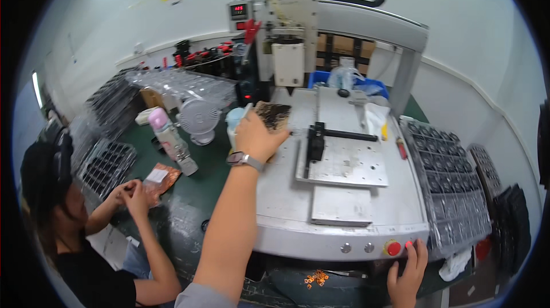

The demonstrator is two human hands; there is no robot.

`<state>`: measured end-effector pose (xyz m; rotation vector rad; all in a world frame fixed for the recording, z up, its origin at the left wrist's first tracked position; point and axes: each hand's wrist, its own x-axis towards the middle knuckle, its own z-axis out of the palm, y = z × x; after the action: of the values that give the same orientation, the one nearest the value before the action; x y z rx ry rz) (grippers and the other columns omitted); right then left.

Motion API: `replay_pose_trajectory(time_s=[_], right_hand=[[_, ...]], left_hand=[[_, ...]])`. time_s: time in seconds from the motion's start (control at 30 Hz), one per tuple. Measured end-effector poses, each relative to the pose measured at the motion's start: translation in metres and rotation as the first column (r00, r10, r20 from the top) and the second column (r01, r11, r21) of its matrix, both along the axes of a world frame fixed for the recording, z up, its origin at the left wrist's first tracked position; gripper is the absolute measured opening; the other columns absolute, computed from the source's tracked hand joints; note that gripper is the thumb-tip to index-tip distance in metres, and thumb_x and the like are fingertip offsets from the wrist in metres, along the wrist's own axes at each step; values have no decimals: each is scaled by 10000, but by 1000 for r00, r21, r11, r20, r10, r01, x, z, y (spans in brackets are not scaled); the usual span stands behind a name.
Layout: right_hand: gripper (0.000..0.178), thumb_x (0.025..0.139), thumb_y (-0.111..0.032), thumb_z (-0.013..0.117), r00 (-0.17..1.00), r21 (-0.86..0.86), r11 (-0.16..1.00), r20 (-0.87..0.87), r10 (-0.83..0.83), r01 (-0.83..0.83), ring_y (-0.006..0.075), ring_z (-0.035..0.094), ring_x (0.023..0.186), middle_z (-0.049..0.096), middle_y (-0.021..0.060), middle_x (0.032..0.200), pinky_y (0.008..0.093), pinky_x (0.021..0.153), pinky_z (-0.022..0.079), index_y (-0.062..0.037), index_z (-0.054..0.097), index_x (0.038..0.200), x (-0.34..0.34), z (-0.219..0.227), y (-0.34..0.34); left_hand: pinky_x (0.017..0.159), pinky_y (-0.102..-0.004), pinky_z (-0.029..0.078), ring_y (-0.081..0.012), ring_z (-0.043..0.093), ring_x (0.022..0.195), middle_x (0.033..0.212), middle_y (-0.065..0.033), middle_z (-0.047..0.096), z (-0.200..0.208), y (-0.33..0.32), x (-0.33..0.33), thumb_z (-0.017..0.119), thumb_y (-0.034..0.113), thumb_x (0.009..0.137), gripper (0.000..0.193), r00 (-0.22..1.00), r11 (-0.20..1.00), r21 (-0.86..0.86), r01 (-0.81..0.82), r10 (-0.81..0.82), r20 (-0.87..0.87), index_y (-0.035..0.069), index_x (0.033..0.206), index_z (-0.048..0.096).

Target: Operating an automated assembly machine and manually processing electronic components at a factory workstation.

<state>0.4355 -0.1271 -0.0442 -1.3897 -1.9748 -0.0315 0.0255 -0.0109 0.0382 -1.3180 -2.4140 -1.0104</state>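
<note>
My left hand (258, 136), a watch on its wrist, reaches over a brown board (274, 114) with blackened patches, at the machine bed's left side. Thumb and fingers are spread; the far fingertips are partly hidden beside a cup with a light-blue top (235, 116). Whether they touch the board or cup I cannot tell. My right hand (408, 276) is open at the front panel, a fingertip at a red-lit button (409, 244), just right of a red emergency-stop knob (392, 248). A metal fixture plate (349, 165) with a black clamp bar (316, 145) sits on the bed.
Clear trays with black parts (444, 159) stand at the right. A small fan (199, 118) and a pink-capped bottle (172, 141) are at the left, near a co-worker (103, 251) handling something small. Small orange pieces (316, 279) lie below the panel. A gantry post (407, 73) rises behind.
</note>
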Motion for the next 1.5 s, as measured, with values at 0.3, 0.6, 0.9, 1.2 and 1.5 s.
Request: replay_pose_trajectory(time_s=[0.3, 0.6, 0.9, 1.2, 1.5], right_hand=[[232, 672, -29, 652, 975, 139, 976, 170, 146, -170, 348, 549, 1003, 595, 159, 999, 420, 887, 418, -19, 606, 900, 14, 92, 64], [351, 658, -272, 731, 849, -274, 960, 519, 101, 54, 312, 611, 867, 639, 157, 897, 381, 774, 484, -5, 682, 880, 30, 118, 202], [452, 554, -339, 732, 666, -440, 898, 670, 328, 1, 315, 623, 783, 651, 202, 847, 367, 712, 506, 21, 693, 823, 17, 128, 239], [250, 588, -260, 700, 736, -423, 906, 610, 295, -13, 267, 639, 659, 658, 140, 692, 359, 611, 498, -40, 693, 709, -47, 166, 259], [413, 640, -324, 698, 728, -589, 799, 600, 332, 122, 290, 636, 763, 667, 155, 813, 368, 696, 502, 0, 679, 896, 0, 139, 246]], left_hand=[[857, -433, 478, -370, 573, 1009, 1076, -225, 581, -21, -3, -3, 686, 560, 661, 789, 996, 921, -389, 34, -63, -63, -2, 1181, 496], [829, -446, 476, -357, 575, 1006, 1063, -221, 582, -23, -2, 11, 638, 527, 711, 679, 981, 935, -352, 40, -105, -166, -17, 1104, 538], [827, -451, 445, -329, 555, 1004, 1058, -181, 570, -24, -3, 11, 679, 462, 697, 609, 968, 958, -281, 53, -118, -220, 10, 1083, 551], [880, -484, 409, -335, 506, 1089, 1149, -188, 529, -25, 4, 21, 692, 408, 698, 603, 962, 953, -291, 88, -157, -224, 0, 1114, 536], [837, -453, 415, -338, 522, 991, 1052, -173, 549, -13, -1, 15, 607, 144, 716, 401, 935, 988, -22, 152, -151, -320, 1, 1084, 543]])
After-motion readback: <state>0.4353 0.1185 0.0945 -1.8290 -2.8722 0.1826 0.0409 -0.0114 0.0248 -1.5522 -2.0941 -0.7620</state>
